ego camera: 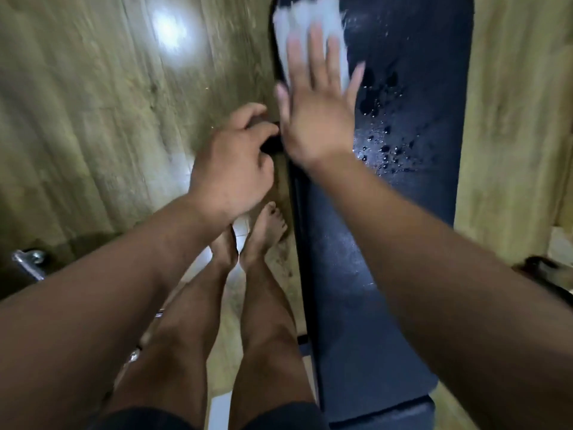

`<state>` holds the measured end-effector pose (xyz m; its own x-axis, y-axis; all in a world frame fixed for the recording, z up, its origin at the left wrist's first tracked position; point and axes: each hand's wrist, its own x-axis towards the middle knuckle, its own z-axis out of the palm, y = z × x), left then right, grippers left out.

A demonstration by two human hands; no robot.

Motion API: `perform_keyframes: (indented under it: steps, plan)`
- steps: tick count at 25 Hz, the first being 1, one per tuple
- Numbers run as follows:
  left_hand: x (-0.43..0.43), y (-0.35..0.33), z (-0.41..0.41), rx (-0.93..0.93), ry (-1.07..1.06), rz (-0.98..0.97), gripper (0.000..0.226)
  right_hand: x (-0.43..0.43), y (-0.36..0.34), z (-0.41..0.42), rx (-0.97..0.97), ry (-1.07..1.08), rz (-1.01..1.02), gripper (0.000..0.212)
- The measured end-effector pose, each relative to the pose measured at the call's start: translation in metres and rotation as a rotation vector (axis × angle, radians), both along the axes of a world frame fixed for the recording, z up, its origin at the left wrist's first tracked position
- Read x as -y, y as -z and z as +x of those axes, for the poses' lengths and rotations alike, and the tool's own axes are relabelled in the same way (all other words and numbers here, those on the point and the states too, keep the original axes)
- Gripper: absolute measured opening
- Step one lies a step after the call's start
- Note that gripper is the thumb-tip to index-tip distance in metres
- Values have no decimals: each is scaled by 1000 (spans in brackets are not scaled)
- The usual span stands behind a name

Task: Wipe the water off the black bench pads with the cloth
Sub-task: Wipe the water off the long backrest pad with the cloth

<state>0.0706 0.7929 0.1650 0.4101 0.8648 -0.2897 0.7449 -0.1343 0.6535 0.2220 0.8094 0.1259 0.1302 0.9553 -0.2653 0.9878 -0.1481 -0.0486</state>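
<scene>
Right hand (316, 119), fingers spread flat, is pressing the cloth (305, 23) onto the wet pad (418, 88); left hand (232, 169) is gripping a dark fitting (273, 147).

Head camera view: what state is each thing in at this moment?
Right hand: flat, fingers straight, pressing the cloth.
Left hand: curled at the pad's left edge; whether it grips anything is unclear.
Cloth: flat on the pad under the pressing hand, motion-blurred.
Black bench pad: wet in its middle stretch.
Water drops: beaded mid-pad, not yet wiped.
</scene>
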Motion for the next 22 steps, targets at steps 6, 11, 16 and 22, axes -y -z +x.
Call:
perform_keyframes:
  steps: [6,11,16,22]
  plan:
    - [-33,3,40,-488,394,-17,115,270,-53,6,-56,63,-371,65]
    - [-25,16,55,-625,463,37,127,102,-18,21,-66,48,-159,68]
    - [-25,13,60,-662,479,77,132,-78,3,51,5,182,2,59]
    - [-27,15,59,-687,503,88,130,201,-41,20,-47,151,-234,66]
